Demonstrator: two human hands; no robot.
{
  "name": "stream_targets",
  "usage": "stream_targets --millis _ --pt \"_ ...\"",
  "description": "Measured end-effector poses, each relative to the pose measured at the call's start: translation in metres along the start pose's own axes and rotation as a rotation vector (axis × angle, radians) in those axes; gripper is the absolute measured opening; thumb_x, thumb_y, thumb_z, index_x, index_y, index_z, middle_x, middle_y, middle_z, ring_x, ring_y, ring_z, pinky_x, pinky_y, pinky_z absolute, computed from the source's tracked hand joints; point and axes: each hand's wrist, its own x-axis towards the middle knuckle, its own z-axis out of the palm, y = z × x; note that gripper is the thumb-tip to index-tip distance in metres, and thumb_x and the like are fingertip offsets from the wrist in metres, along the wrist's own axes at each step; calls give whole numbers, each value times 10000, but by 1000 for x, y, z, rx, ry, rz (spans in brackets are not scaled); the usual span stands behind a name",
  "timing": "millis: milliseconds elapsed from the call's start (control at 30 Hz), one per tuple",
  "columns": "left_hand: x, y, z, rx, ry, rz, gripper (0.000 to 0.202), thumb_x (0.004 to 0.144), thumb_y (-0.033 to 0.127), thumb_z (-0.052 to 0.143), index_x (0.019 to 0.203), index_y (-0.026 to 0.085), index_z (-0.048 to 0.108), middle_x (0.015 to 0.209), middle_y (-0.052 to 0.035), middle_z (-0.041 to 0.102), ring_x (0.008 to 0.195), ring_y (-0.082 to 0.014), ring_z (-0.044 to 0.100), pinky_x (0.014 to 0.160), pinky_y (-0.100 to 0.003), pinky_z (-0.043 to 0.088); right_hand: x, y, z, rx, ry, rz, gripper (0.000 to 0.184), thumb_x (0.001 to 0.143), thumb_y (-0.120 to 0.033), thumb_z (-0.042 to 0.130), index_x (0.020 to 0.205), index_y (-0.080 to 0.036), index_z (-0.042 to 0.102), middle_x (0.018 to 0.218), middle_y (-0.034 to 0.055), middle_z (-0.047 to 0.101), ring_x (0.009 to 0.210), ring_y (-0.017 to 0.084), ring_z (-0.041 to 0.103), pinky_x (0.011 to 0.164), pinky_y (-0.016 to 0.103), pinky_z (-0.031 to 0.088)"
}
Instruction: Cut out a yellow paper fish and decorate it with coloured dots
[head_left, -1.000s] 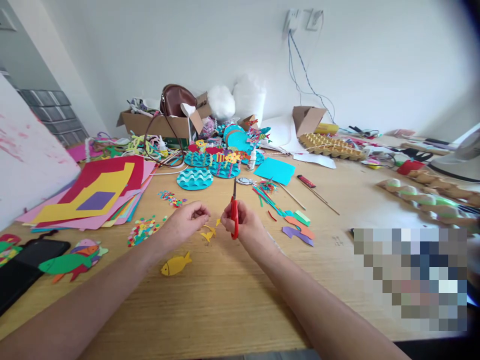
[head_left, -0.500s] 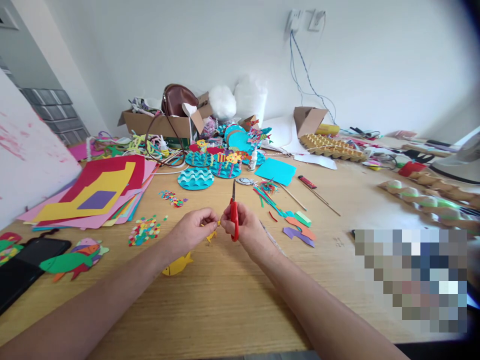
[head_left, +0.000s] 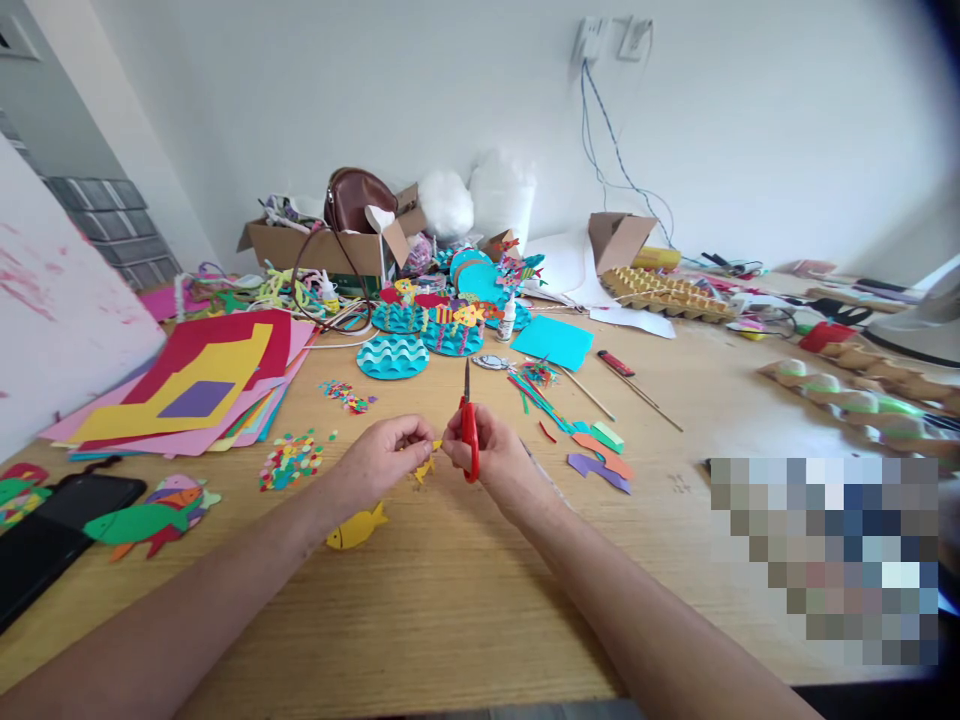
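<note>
My right hand (head_left: 491, 458) is closed round red-handled scissors (head_left: 469, 430), whose blades point up and away from me. My left hand (head_left: 382, 455) pinches a tiny yellow paper scrap (head_left: 436, 445) just left of the scissors, fingertips nearly touching the right hand. A yellow paper offcut (head_left: 424, 468) lies on the table below the two hands. A yellow paper fish (head_left: 356, 527) rests on the wood beside my left wrist.
A stack of coloured paper sheets (head_left: 187, 385) lies at the left, with confetti dots (head_left: 291, 462) near it. Green and red paper fish (head_left: 139, 520) sit by a black phone (head_left: 45, 535). Blue wave discs (head_left: 392, 355), cardboard boxes (head_left: 315, 250), paper scraps (head_left: 596, 450) and egg trays (head_left: 664, 292) fill the back and right.
My left hand has moved right, closing the gap to the right hand and the scissors, and now pinches the small yellow scrap there. The right hand has barely moved.
</note>
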Motion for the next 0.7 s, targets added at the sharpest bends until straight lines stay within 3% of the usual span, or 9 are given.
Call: stream_targets --millis 133,300,500,700 --pt "-2 6 -6 123 -17 43 208 792 311 406 691 167 517 615 17 505 602 -132 482 569 -246 389 0 -2 1 -14 0 3 206 610 -168 614 744 -186 459 681 -57 495 530 64 407 457 192 313" --pt "-6 12 -13 271 6 257 186 800 192 449 918 195 593 859 -19 591 790 -145 537 706 -247 412 -1 -3 -1 146 -94 93 212 606 -183 645 730 -189 472 598 -71 473 490 66 404 454 201 284" --pt "-8 11 -16 107 -80 302 120 778 166 510 804 181 625 809 -21 586 774 -143 544 704 -250 422 0 3 -4 437 -344 202 214 581 -205 709 672 -174 518 519 -69 483 471 63 407 495 204 297" --pt "-10 13 -16 -85 -104 257 67 758 213 579 765 179 636 790 -13 576 749 -134 542 693 -244 424 -2 8 -5 638 -437 261 183 630 -132 686 750 -179 555 565 -73 491 480 42 421 523 182 315"
